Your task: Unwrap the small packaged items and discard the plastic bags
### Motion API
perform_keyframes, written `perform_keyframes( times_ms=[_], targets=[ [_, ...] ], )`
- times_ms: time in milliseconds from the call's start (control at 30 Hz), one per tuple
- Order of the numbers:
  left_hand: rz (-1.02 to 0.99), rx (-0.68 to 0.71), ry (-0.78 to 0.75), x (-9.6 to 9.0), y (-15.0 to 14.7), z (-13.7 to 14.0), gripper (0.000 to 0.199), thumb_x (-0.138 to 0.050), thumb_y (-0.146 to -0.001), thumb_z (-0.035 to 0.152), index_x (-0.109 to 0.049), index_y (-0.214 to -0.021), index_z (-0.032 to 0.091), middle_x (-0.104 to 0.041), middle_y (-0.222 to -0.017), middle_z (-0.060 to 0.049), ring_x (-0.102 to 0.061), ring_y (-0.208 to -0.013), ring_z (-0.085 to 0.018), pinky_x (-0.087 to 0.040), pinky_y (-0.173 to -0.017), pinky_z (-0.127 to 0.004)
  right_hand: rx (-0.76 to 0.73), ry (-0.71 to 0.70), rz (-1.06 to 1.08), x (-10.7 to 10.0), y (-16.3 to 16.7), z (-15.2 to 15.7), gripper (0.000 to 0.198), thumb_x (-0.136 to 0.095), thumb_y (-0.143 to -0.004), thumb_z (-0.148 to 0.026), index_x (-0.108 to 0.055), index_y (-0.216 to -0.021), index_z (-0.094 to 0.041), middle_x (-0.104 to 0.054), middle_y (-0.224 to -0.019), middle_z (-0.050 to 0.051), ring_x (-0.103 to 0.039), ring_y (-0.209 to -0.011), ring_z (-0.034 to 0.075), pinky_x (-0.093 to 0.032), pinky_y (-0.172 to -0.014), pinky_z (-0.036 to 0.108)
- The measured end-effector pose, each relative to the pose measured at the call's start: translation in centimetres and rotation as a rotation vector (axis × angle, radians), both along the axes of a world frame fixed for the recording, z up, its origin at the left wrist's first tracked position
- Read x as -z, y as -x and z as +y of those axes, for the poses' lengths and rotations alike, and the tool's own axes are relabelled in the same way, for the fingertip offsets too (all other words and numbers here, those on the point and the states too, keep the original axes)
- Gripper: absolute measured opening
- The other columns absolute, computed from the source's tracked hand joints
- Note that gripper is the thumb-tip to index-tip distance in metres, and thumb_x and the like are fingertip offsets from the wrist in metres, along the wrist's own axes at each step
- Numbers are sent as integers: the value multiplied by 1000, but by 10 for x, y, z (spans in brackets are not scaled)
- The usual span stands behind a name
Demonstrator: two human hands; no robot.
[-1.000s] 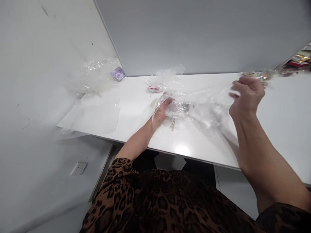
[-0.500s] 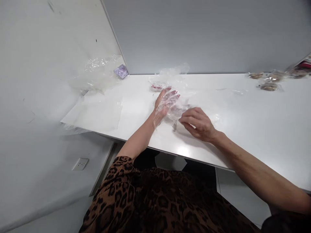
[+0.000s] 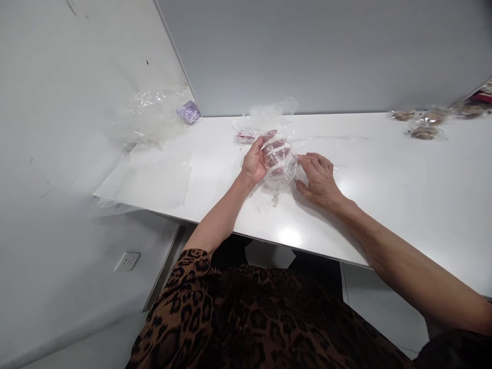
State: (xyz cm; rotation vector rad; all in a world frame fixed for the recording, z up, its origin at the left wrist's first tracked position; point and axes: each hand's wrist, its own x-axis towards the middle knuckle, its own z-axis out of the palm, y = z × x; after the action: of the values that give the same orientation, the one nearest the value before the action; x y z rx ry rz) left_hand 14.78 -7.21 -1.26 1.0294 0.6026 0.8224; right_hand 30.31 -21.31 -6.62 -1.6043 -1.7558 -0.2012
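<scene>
My left hand is closed on a crinkled clear plastic bag, its fingers showing through the film from beneath. Reflections hide whether anything lies inside the bag. At the bag's right edge is my right hand, fingertips by the film and thumb apart from the fingers. Just behind the left hand lies a clear packet with a red strip, partly covered by loose plastic film. A small brownish, blurred bit is on the table in front of the bag; its kind is unclear.
The white table runs along a grey panel. To the left are white sheets, a heap of clear film and a purple wrapped packet. Several clear packets with brown contents lie at the far right.
My left hand has turned more palm-up under the bag. The right hand has moved slightly up and its thumb has spread from the fingers.
</scene>
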Motion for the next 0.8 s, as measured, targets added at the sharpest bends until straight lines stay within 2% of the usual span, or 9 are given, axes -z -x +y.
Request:
perform_keyframes(
  times_ms=[133, 233, 367, 467, 533, 600, 667, 733, 800],
  targets=[
    [14, -80, -103, 0, 4, 3, 43, -41, -110, 49, -64, -137, 23, -74, -121, -8, -69, -129, -29, -58, -104, -51, -132, 20, -100, 1, 1, 0, 35, -55, -93, -18, -67, -125, -26, -68, -94, 9, -57, -102, 30, -44, -94, 48],
    [23, -127, -199, 8, 4, 11, 46, -43, -110, 52, -62, -140, 23, -70, -128, -10, -65, -134, -32, -56, -105, -54, -305, 74, -114, -3, 4, -1, 24, -55, -96, -19, -72, -113, -23, -67, -87, 9, -57, -89, 26, -46, -83, 42],
    [24, -118, -205, 21, 1, 26, 47, -32, -111, 50, -59, -142, 26, -67, -138, -7, -61, -140, -29, -52, -111, -55, -424, 117, -24, -11, 4, -5, 20, -58, -97, -25, -72, -111, -23, -69, -104, 12, -61, -99, 27, -52, -87, 45],
    [20, -127, -184, 24, 4, 38, 52, -27, -111, 51, -53, -148, 27, -61, -148, -7, -57, -144, -28, -46, -118, -56, -340, 184, 27, -13, 2, -6, 29, -61, -94, -30, -67, -121, -23, -65, -133, 16, -58, -123, 35, -54, -97, 56],
    [68, -234, -261, 20, 12, 40, 53, -35, -108, 56, -48, -152, 28, -54, -156, -8, -51, -150, -29, -40, -123, -56, -244, 284, 34, -12, 1, -5, 44, -61, -91, -31, -61, -135, -23, -65, -135, 17, -58, -125, 39, -53, -99, 62],
    [126, -386, -468, 12, 23, 34, 58, -44, -104, 62, -45, -153, 32, -46, -164, -7, -42, -155, -28, -36, -127, -53, -181, 377, 35, -11, -1, -3, 58, -60, -91, -33, -54, -148, -24, -70, -124, 16, -62, -118, 40, -54, -96, 64],
    [216, -496, -775, 5, 33, 18, 60, -45, -102, 67, -46, -152, 34, -42, -166, -6, -36, -159, -26, -32, -129, -51, -163, 416, 21, -10, -2, 0, 59, -59, -91, -34, -53, -149, -24, -73, -113, 15, -63, -112, 39, -54, -95, 63],
    [401, -478, -1101, 0, 40, -4, 60, -43, -101, 71, -55, -146, 33, -46, -164, -6, -30, -161, -28, -25, -132, -53, -166, 411, -18, -12, -3, 2, 46, -59, -90, -33, -62, -135, -22, -73, -106, 14, -63, -107, 38, -53, -94, 62],
    [652, -325, -1347, 0, 45, -24, 59, -49, -99, 72, -64, -138, 31, -52, -158, -6, -28, -160, -32, -15, -132, -59, -166, 373, -52, -14, -5, 2, 29, -59, -88, -30, -67, -115, -21, -72, -102, 14, -62, -102, 36, -52, -92, 58]
  ],
)
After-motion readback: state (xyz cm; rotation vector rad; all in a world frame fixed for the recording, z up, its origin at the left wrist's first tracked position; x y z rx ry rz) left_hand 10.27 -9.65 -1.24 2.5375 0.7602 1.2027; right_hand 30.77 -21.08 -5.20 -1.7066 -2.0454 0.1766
